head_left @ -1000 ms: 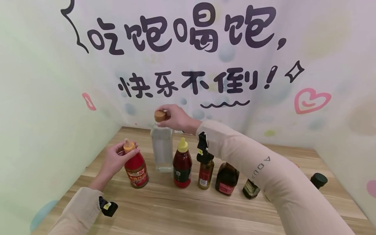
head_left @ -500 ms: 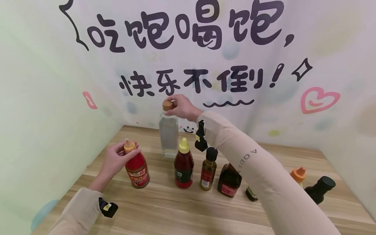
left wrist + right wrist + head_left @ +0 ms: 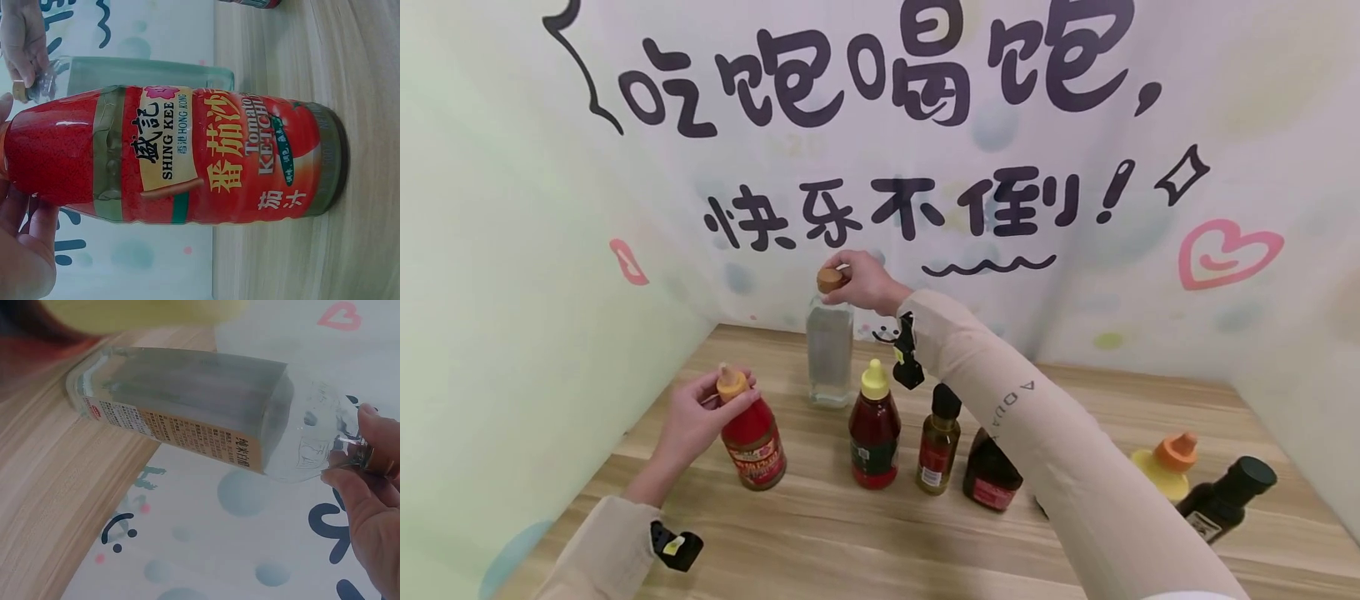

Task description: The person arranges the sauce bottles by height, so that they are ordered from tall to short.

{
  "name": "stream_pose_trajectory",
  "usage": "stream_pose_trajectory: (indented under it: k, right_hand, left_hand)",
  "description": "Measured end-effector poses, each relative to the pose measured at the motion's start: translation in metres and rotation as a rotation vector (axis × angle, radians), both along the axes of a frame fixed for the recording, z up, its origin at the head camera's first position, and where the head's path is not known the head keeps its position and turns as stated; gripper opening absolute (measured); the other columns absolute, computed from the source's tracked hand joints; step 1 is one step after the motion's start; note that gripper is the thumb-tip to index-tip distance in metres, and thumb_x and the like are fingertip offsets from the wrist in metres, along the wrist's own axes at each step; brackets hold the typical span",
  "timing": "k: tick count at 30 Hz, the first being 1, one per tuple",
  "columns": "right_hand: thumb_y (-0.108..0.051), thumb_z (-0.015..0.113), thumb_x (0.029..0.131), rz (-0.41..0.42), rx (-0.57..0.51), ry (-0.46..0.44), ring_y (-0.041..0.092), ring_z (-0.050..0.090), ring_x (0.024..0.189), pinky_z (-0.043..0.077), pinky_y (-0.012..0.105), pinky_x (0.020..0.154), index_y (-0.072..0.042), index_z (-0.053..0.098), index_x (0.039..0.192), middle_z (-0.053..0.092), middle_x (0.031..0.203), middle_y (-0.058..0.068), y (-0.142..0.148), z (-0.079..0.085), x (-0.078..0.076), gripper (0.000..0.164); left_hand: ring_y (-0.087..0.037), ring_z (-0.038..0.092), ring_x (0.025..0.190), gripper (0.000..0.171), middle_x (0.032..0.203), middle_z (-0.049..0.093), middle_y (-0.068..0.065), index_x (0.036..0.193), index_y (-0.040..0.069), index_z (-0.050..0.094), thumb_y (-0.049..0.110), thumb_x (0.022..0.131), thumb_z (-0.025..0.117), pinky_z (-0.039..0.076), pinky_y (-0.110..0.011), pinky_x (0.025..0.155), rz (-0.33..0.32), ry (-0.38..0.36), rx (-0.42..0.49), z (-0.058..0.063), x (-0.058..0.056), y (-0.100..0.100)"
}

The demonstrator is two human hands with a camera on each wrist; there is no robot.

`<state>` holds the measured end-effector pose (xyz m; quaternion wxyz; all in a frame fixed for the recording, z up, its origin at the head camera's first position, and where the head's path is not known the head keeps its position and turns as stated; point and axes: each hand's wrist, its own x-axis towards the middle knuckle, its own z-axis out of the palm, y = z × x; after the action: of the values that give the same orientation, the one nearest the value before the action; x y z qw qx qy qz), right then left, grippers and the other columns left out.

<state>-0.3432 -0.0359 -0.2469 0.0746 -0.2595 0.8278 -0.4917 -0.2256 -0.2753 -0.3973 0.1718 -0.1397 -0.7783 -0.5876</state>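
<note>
My left hand point(image 3: 694, 417) grips the neck of a red tomato ketchup bottle point(image 3: 758, 454) just under its orange nozzle cap, at the left of the head view. The bottle stands on the table point(image 3: 820, 542), its label facing the left wrist camera point(image 3: 237, 150). At the back, my right hand point(image 3: 867, 283) pinches a clear glass bottle of white vinegar point(image 3: 830, 350) by its brown cap point(image 3: 829, 280). That bottle is upright and its base appears to meet the tabletop. Its printed side label point(image 3: 187, 437) shows in the right wrist view.
A row of bottles runs rightward: a dark red one with yellow nozzle point(image 3: 875, 442), a slim black-capped one point(image 3: 937, 450), and a dark one point(image 3: 991, 475) partly behind my right sleeve. Farther right are an orange-nozzled yellow bottle point(image 3: 1172, 458) and a black bottle point(image 3: 1228, 500). Printed cloth point(image 3: 865, 150) hangs behind.
The vinegar bottle has moved back and slightly right, then a little lower in the frame, with my right hand still on its cap. My left hand keeps its hold on the ketchup bottle.
</note>
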Motion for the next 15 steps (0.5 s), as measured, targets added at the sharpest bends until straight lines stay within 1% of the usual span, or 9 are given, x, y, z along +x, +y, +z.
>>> stream_pose_trajectory:
  k: [2,3,4,6,7,8,9,10,15]
  right_hand:
    - [0.009,0.068,0.071,0.006,0.014,0.007,0.022,0.057,0.087,0.048,0.026,0.075,0.001,0.051,0.106,0.059,0.100,0.017,0.000,-0.002,-0.001,0.039]
    - [0.008,0.068,0.071,0.008,0.022,0.013,0.022,0.057,0.086,0.048,0.026,0.075,0.001,0.051,0.105,0.060,0.099,0.017,0.000,-0.004,-0.001,0.039]
    - [0.009,0.068,0.071,0.012,0.021,0.011,0.022,0.057,0.086,0.048,0.026,0.074,0.001,0.051,0.105,0.060,0.099,0.018,0.000,-0.005,-0.001,0.039]
    - [0.009,0.068,0.070,0.019,0.020,0.008,0.021,0.057,0.086,0.048,0.025,0.074,0.002,0.051,0.105,0.060,0.099,0.018,0.000,-0.009,-0.002,0.039]
    - [0.009,0.068,0.070,0.019,0.023,0.007,0.021,0.057,0.086,0.048,0.025,0.074,0.001,0.051,0.105,0.061,0.099,0.018,0.000,-0.011,-0.002,0.040]
    - [0.010,0.068,0.070,0.020,0.022,0.006,0.021,0.057,0.086,0.048,0.025,0.073,0.002,0.051,0.105,0.061,0.099,0.018,0.000,-0.012,-0.002,0.040]
    - [0.010,0.068,0.070,0.020,0.023,0.008,0.021,0.057,0.086,0.048,0.025,0.073,0.001,0.051,0.105,0.061,0.099,0.018,0.000,-0.013,-0.003,0.040]
    - [0.010,0.068,0.070,0.022,0.023,0.012,0.021,0.057,0.086,0.048,0.025,0.073,0.001,0.051,0.105,0.061,0.099,0.018,-0.001,-0.014,-0.003,0.040]
    - [0.007,0.068,0.071,0.033,0.025,0.045,0.022,0.058,0.087,0.048,0.025,0.075,0.000,0.051,0.106,0.060,0.101,0.017,-0.004,-0.018,-0.004,0.040]
  left_hand:
    - [-0.016,0.061,0.090,0.036,0.100,0.065,-0.011,0.109,0.002,0.061,0.020,0.078,0.068,0.050,-0.023,0.072,-0.021,0.009,0.012,-0.004,-0.003,-0.003]
    - [-0.015,0.062,0.088,0.034,0.098,0.065,-0.011,0.108,0.002,0.061,0.015,0.078,0.068,0.050,-0.021,0.069,0.003,0.011,0.005,0.004,0.003,0.002]
    - [-0.015,0.062,0.088,0.035,0.098,0.065,-0.011,0.108,0.002,0.061,0.018,0.078,0.068,0.050,-0.022,0.070,0.017,0.002,-0.016,0.007,0.004,0.004]
    - [-0.015,0.062,0.087,0.034,0.097,0.065,-0.010,0.108,0.002,0.061,0.017,0.078,0.068,0.050,-0.021,0.069,0.012,0.006,-0.008,0.007,0.005,0.004]
    - [-0.014,0.062,0.087,0.033,0.097,0.065,-0.009,0.108,0.002,0.061,0.015,0.078,0.068,0.050,-0.021,0.068,-0.014,0.020,0.019,0.005,0.003,0.004]
    - [-0.012,0.062,0.087,0.032,0.097,0.066,-0.008,0.108,0.003,0.061,0.014,0.078,0.067,0.050,-0.020,0.068,-0.013,0.018,0.021,0.009,0.006,0.006]
    - [-0.010,0.062,0.085,0.033,0.096,0.066,-0.007,0.108,0.004,0.062,0.017,0.077,0.069,0.049,-0.018,0.067,0.014,0.015,0.005,0.010,0.007,0.007]
    - [-0.008,0.061,0.085,0.035,0.097,0.066,-0.008,0.108,0.004,0.062,0.021,0.078,0.069,0.049,-0.017,0.068,0.038,0.000,-0.027,0.019,0.013,0.012]
    - [-0.002,0.060,0.085,0.039,0.100,0.064,-0.015,0.109,-0.003,0.059,0.021,0.079,0.067,0.048,-0.016,0.070,0.122,-0.080,-0.087,0.039,0.027,0.025]
